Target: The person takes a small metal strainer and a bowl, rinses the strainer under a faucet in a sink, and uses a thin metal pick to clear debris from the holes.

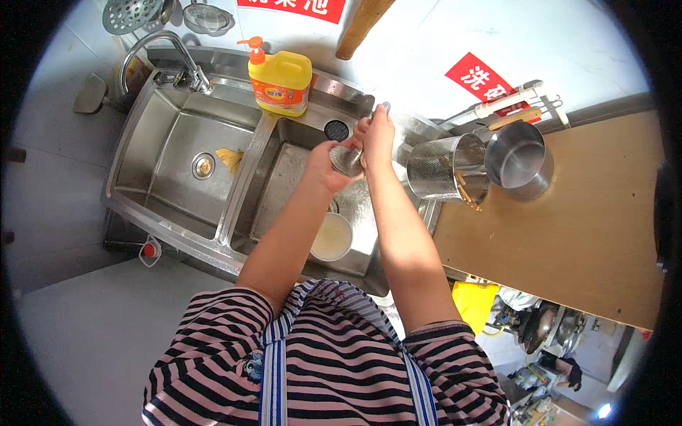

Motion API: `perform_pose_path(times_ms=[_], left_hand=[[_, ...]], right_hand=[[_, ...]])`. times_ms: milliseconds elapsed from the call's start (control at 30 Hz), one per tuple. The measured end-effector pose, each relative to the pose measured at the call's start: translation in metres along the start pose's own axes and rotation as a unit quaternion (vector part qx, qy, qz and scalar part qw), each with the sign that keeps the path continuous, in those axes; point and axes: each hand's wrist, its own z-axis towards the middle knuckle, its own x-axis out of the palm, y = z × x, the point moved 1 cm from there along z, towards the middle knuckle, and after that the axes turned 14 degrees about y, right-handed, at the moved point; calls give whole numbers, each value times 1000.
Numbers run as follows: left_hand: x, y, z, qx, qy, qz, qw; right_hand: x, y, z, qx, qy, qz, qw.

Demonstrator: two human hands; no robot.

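Both hands are over the right basin (277,181) of a stainless steel double sink. Between them is a metal utensil with a rounded, textured head (346,160), perhaps a strainer or ladle; the fingers hide part of it. My left hand (322,168) cups the head from the left. My right hand (379,136) grips what looks like its handle, whose tip shows above the knuckles. Below the hands, a white round bowl (331,238) of cloudy pale liquid stands in the basin, partly covered by my left forearm.
A yellow detergent bottle (282,85) with an orange pump stands behind the basins. The left basin (176,122) holds a yellowish scrap (230,158) near its drain, beneath a curved faucet (165,40). At right are a perforated metal cylinder (434,168) with chopsticks and a steel pot (517,154).
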Motion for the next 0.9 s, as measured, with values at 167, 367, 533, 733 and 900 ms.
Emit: perform_pose_path(times_ms=[167,367,533,733,900], left_hand=[[-17,-14,29,73,52,-58,994],[-34,-8,56,120,-2,-61,991],[-22,-7,44,91,23,-52,994],[-18,-10,35,90,-6,-1,996],[-19,-1,46,77,-53,-101,990]], right_hand=[[4,-3,-3,-6,-11,-5,1000],[11,-6,-3,-10,-12,20,1000],[-6,-6,1,-5,-3,-5,1000],[-7,-9,2,4,12,10,1000],[0,-8,-1,9,13,1,1000]])
